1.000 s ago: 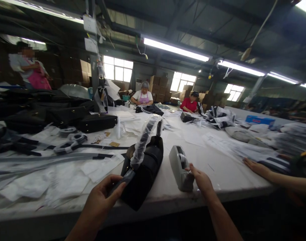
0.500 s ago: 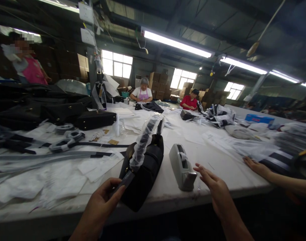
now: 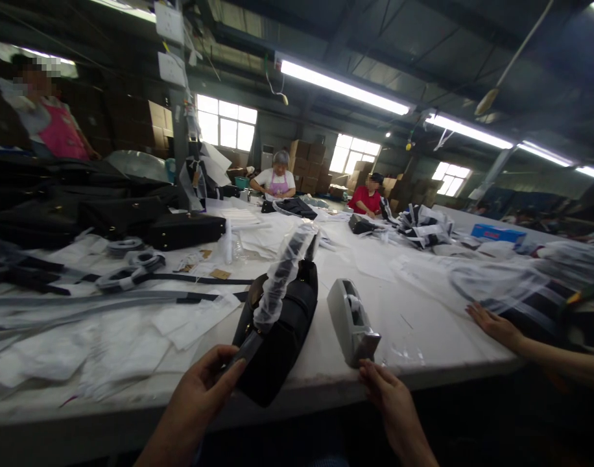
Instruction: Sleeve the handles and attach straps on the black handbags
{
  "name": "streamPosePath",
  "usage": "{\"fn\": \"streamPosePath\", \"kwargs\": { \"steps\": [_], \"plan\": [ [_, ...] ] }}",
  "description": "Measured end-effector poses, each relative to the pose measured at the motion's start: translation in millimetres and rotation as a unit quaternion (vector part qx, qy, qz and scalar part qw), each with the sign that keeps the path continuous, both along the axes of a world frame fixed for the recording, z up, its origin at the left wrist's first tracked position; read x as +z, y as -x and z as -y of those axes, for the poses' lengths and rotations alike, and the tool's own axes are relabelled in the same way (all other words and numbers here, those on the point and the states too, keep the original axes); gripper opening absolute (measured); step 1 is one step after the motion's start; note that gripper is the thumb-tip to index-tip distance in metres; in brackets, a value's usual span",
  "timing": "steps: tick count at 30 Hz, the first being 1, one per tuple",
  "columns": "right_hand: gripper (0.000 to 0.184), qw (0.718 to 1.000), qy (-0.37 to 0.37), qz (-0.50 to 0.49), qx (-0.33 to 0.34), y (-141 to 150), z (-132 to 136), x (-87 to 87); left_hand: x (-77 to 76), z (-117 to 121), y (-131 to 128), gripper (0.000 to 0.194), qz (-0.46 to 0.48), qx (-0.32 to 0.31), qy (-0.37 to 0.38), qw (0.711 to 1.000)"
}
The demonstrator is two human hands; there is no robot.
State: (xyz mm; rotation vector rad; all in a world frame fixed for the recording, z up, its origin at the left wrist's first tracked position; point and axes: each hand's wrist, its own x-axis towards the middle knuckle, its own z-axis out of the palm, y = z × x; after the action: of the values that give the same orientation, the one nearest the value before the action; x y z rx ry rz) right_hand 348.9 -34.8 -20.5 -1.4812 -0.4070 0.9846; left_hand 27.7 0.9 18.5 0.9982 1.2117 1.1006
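A black handbag (image 3: 290,331) stands near the table's front edge, its upright handle (image 3: 272,295) wrapped in clear-white plastic film. My left hand (image 3: 207,386) is closed around the near, grey-covered end of that handle. To the right of the bag sits a grey tape dispenser (image 3: 343,318) with a roll in it. At the dispenser's front end, the thumb and fingers of my right hand (image 3: 387,395) are pinched together. A shiny strip of tape (image 3: 368,345) seems to run from the cutting edge down to those fingertips; its end is hidden.
Black bags (image 3: 187,230) are piled at the left, with straps and white wrapping sheets (image 3: 117,350) before them. A co-worker's hand (image 3: 496,327) rests by plastic-wrapped goods at the right. Other people work across the white table (image 3: 321,383).
My right hand has moved left and down to the dispenser's front, and its spread fingers have closed into a pinch. My left hand still holds the bag's handle.
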Motion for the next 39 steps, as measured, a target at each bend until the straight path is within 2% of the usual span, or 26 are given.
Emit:
{"fn": "streamPosePath", "kwargs": {
  "steps": [3,5,8,11,14,18,20,23,26,28,30,34,39],
  "plan": [
    [0.045,0.989,-0.043,0.075,0.121,38,9,14.1,6.0,5,-1,0.049,0.012,-0.011,-0.002,1.000],
    [0.039,0.967,-0.090,0.095,0.219,72,12,31.3,7.2,6,-1,0.044,0.014,-0.012,-0.019,1.000],
    [0.040,0.935,-0.133,0.093,0.315,121,6,56.2,2.6,4,-1,0.037,0.005,-0.014,-0.068,0.998],
    [0.044,0.924,-0.146,0.092,0.342,157,-11,68.4,-4.4,2,1,0.033,-0.029,-0.021,-0.118,0.992],
    [0.047,0.928,-0.124,0.115,0.333,176,-26,69.8,-6.6,3,4,0.029,-0.060,-0.011,-0.152,0.987],
    [0.051,0.923,-0.074,0.188,0.327,182,-34,70.5,-3.6,7,8,0.022,-0.083,-0.016,-0.172,0.981],
    [0.052,0.919,-0.063,0.195,0.337,180,-33,70.5,-3.6,7,10,0.021,-0.076,-0.021,-0.174,0.982],
    [0.050,0.919,-0.073,0.127,0.366,174,-31,65.1,-7.0,5,11,0.025,-0.042,-0.029,-0.159,0.986],
    [0.046,0.910,-0.094,0.030,0.404,167,-27,54.4,-8.4,5,12,0.039,0.004,-0.061,-0.085,0.994],
    [0.045,0.909,-0.093,0.003,0.407,163,-25,48.1,-4.5,7,11,0.044,0.035,-0.096,-0.033,0.994],
    [0.046,0.914,-0.084,0.019,0.397,161,-22,44.2,3.0,10,11,0.045,0.057,-0.125,-0.008,0.991],
    [0.049,0.921,-0.092,0.101,0.365,164,-18,43.0,15.9,15,9,0.046,0.065,-0.131,0.017,0.989],
    [0.039,0.925,-0.121,0.173,0.317,174,-9,46.3,8.1,18,4,0.047,0.089,-0.121,0.050,0.987]
  ]
}}
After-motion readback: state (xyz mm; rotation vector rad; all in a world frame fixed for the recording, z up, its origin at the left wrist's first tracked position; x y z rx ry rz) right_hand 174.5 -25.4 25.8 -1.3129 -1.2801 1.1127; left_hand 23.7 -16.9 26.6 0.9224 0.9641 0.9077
